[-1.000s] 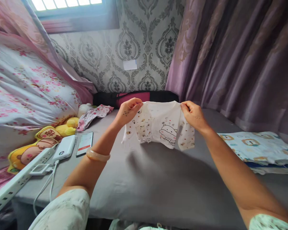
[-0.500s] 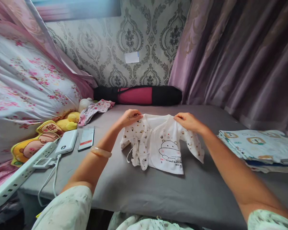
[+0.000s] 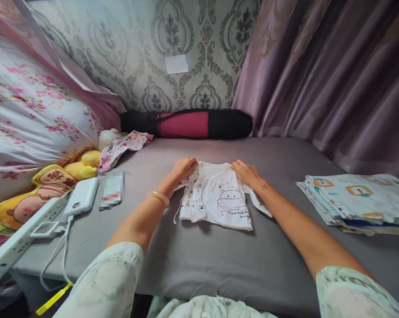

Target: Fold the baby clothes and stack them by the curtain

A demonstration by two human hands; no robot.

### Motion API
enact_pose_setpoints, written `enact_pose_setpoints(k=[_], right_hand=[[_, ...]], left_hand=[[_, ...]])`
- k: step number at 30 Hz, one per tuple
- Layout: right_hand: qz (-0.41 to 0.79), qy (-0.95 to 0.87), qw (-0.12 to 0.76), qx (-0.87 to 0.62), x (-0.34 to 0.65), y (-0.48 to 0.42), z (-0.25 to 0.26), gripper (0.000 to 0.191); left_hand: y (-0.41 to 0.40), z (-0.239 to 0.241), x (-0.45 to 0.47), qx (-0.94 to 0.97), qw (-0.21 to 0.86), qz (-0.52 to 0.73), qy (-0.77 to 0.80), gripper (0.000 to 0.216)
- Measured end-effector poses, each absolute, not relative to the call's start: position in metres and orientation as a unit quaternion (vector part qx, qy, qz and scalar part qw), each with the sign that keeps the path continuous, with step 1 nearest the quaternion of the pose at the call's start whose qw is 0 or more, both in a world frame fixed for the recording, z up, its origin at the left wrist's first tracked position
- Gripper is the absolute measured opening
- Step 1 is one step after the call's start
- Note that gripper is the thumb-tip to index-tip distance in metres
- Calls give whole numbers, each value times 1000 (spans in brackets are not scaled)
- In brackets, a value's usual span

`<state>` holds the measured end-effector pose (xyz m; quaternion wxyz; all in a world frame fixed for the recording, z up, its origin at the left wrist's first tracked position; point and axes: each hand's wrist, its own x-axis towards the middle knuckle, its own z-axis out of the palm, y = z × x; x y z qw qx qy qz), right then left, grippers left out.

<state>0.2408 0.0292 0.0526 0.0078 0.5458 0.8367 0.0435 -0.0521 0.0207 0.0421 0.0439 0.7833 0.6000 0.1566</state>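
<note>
A small white baby shirt (image 3: 221, 194) with a cartoon animal, lettering and dotted sleeves lies front up on the grey sheet. My left hand (image 3: 186, 168) is closed on its left shoulder near the collar. At the other shoulder, my right hand (image 3: 246, 173) also grips the fabric. Thin white ties hang along the shirt's left side. Both sleeves are partly covered by my hands and forearms.
Folded printed cloths (image 3: 358, 198) are stacked at the right. On the left lie a power strip (image 3: 23, 238), a white power bank (image 3: 81, 196), a blurred phone (image 3: 111, 191), plush toys (image 3: 83, 165) and a small patterned garment (image 3: 124, 148). A black and red roll bag (image 3: 182, 123) rests against the wall.
Both hands have come down with the shirt, which now lies flatter on the sheet. My hands have turned over it, knuckles up. The camera view has shifted slightly.
</note>
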Motion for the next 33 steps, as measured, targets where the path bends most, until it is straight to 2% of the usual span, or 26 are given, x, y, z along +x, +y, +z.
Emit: enact_pose_setpoints(k=[11, 24, 33], right_hand=[[38, 853, 39, 519, 233, 74, 42, 37], [8, 851, 36, 524, 227, 118, 37, 38], [-101, 819, -55, 562, 221, 138, 27, 27]], left_hand=[[63, 33, -62, 788, 46, 121, 602, 33], [109, 30, -63, 783, 30, 73, 617, 35], [118, 25, -55, 737, 124, 112, 655, 31]])
